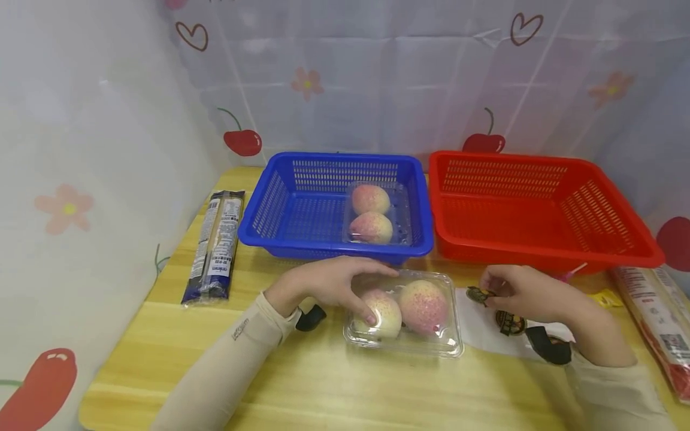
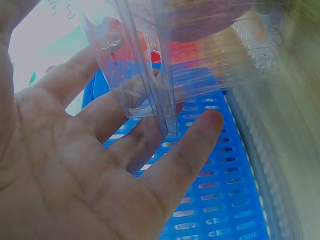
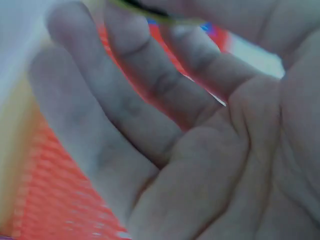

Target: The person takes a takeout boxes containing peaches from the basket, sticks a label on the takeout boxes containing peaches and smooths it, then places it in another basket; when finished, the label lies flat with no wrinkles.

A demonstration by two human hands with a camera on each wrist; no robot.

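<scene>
Right hand point(image 1: 520, 293) pinches 1 sticker point(image 1: 477, 294); left hand point(image 1: 335, 284) grips clear box point(image 1: 448, 343)

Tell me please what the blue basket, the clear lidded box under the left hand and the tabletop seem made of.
Blue basket: probably moulded plastic, slightly glossy, with regular slots.
Clear lidded box: likely thin plastic, shiny, with bright reflections.
Tabletop: wood or woodgrain laminate, smooth; grain shows, but which is unclear.

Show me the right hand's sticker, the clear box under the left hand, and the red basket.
Sticker point(image 1: 475, 294): head view, its printed face.
Clear box point(image 1: 406, 348): head view, its front rim.
Red basket point(image 1: 501, 218): head view, its bare floor.
</scene>
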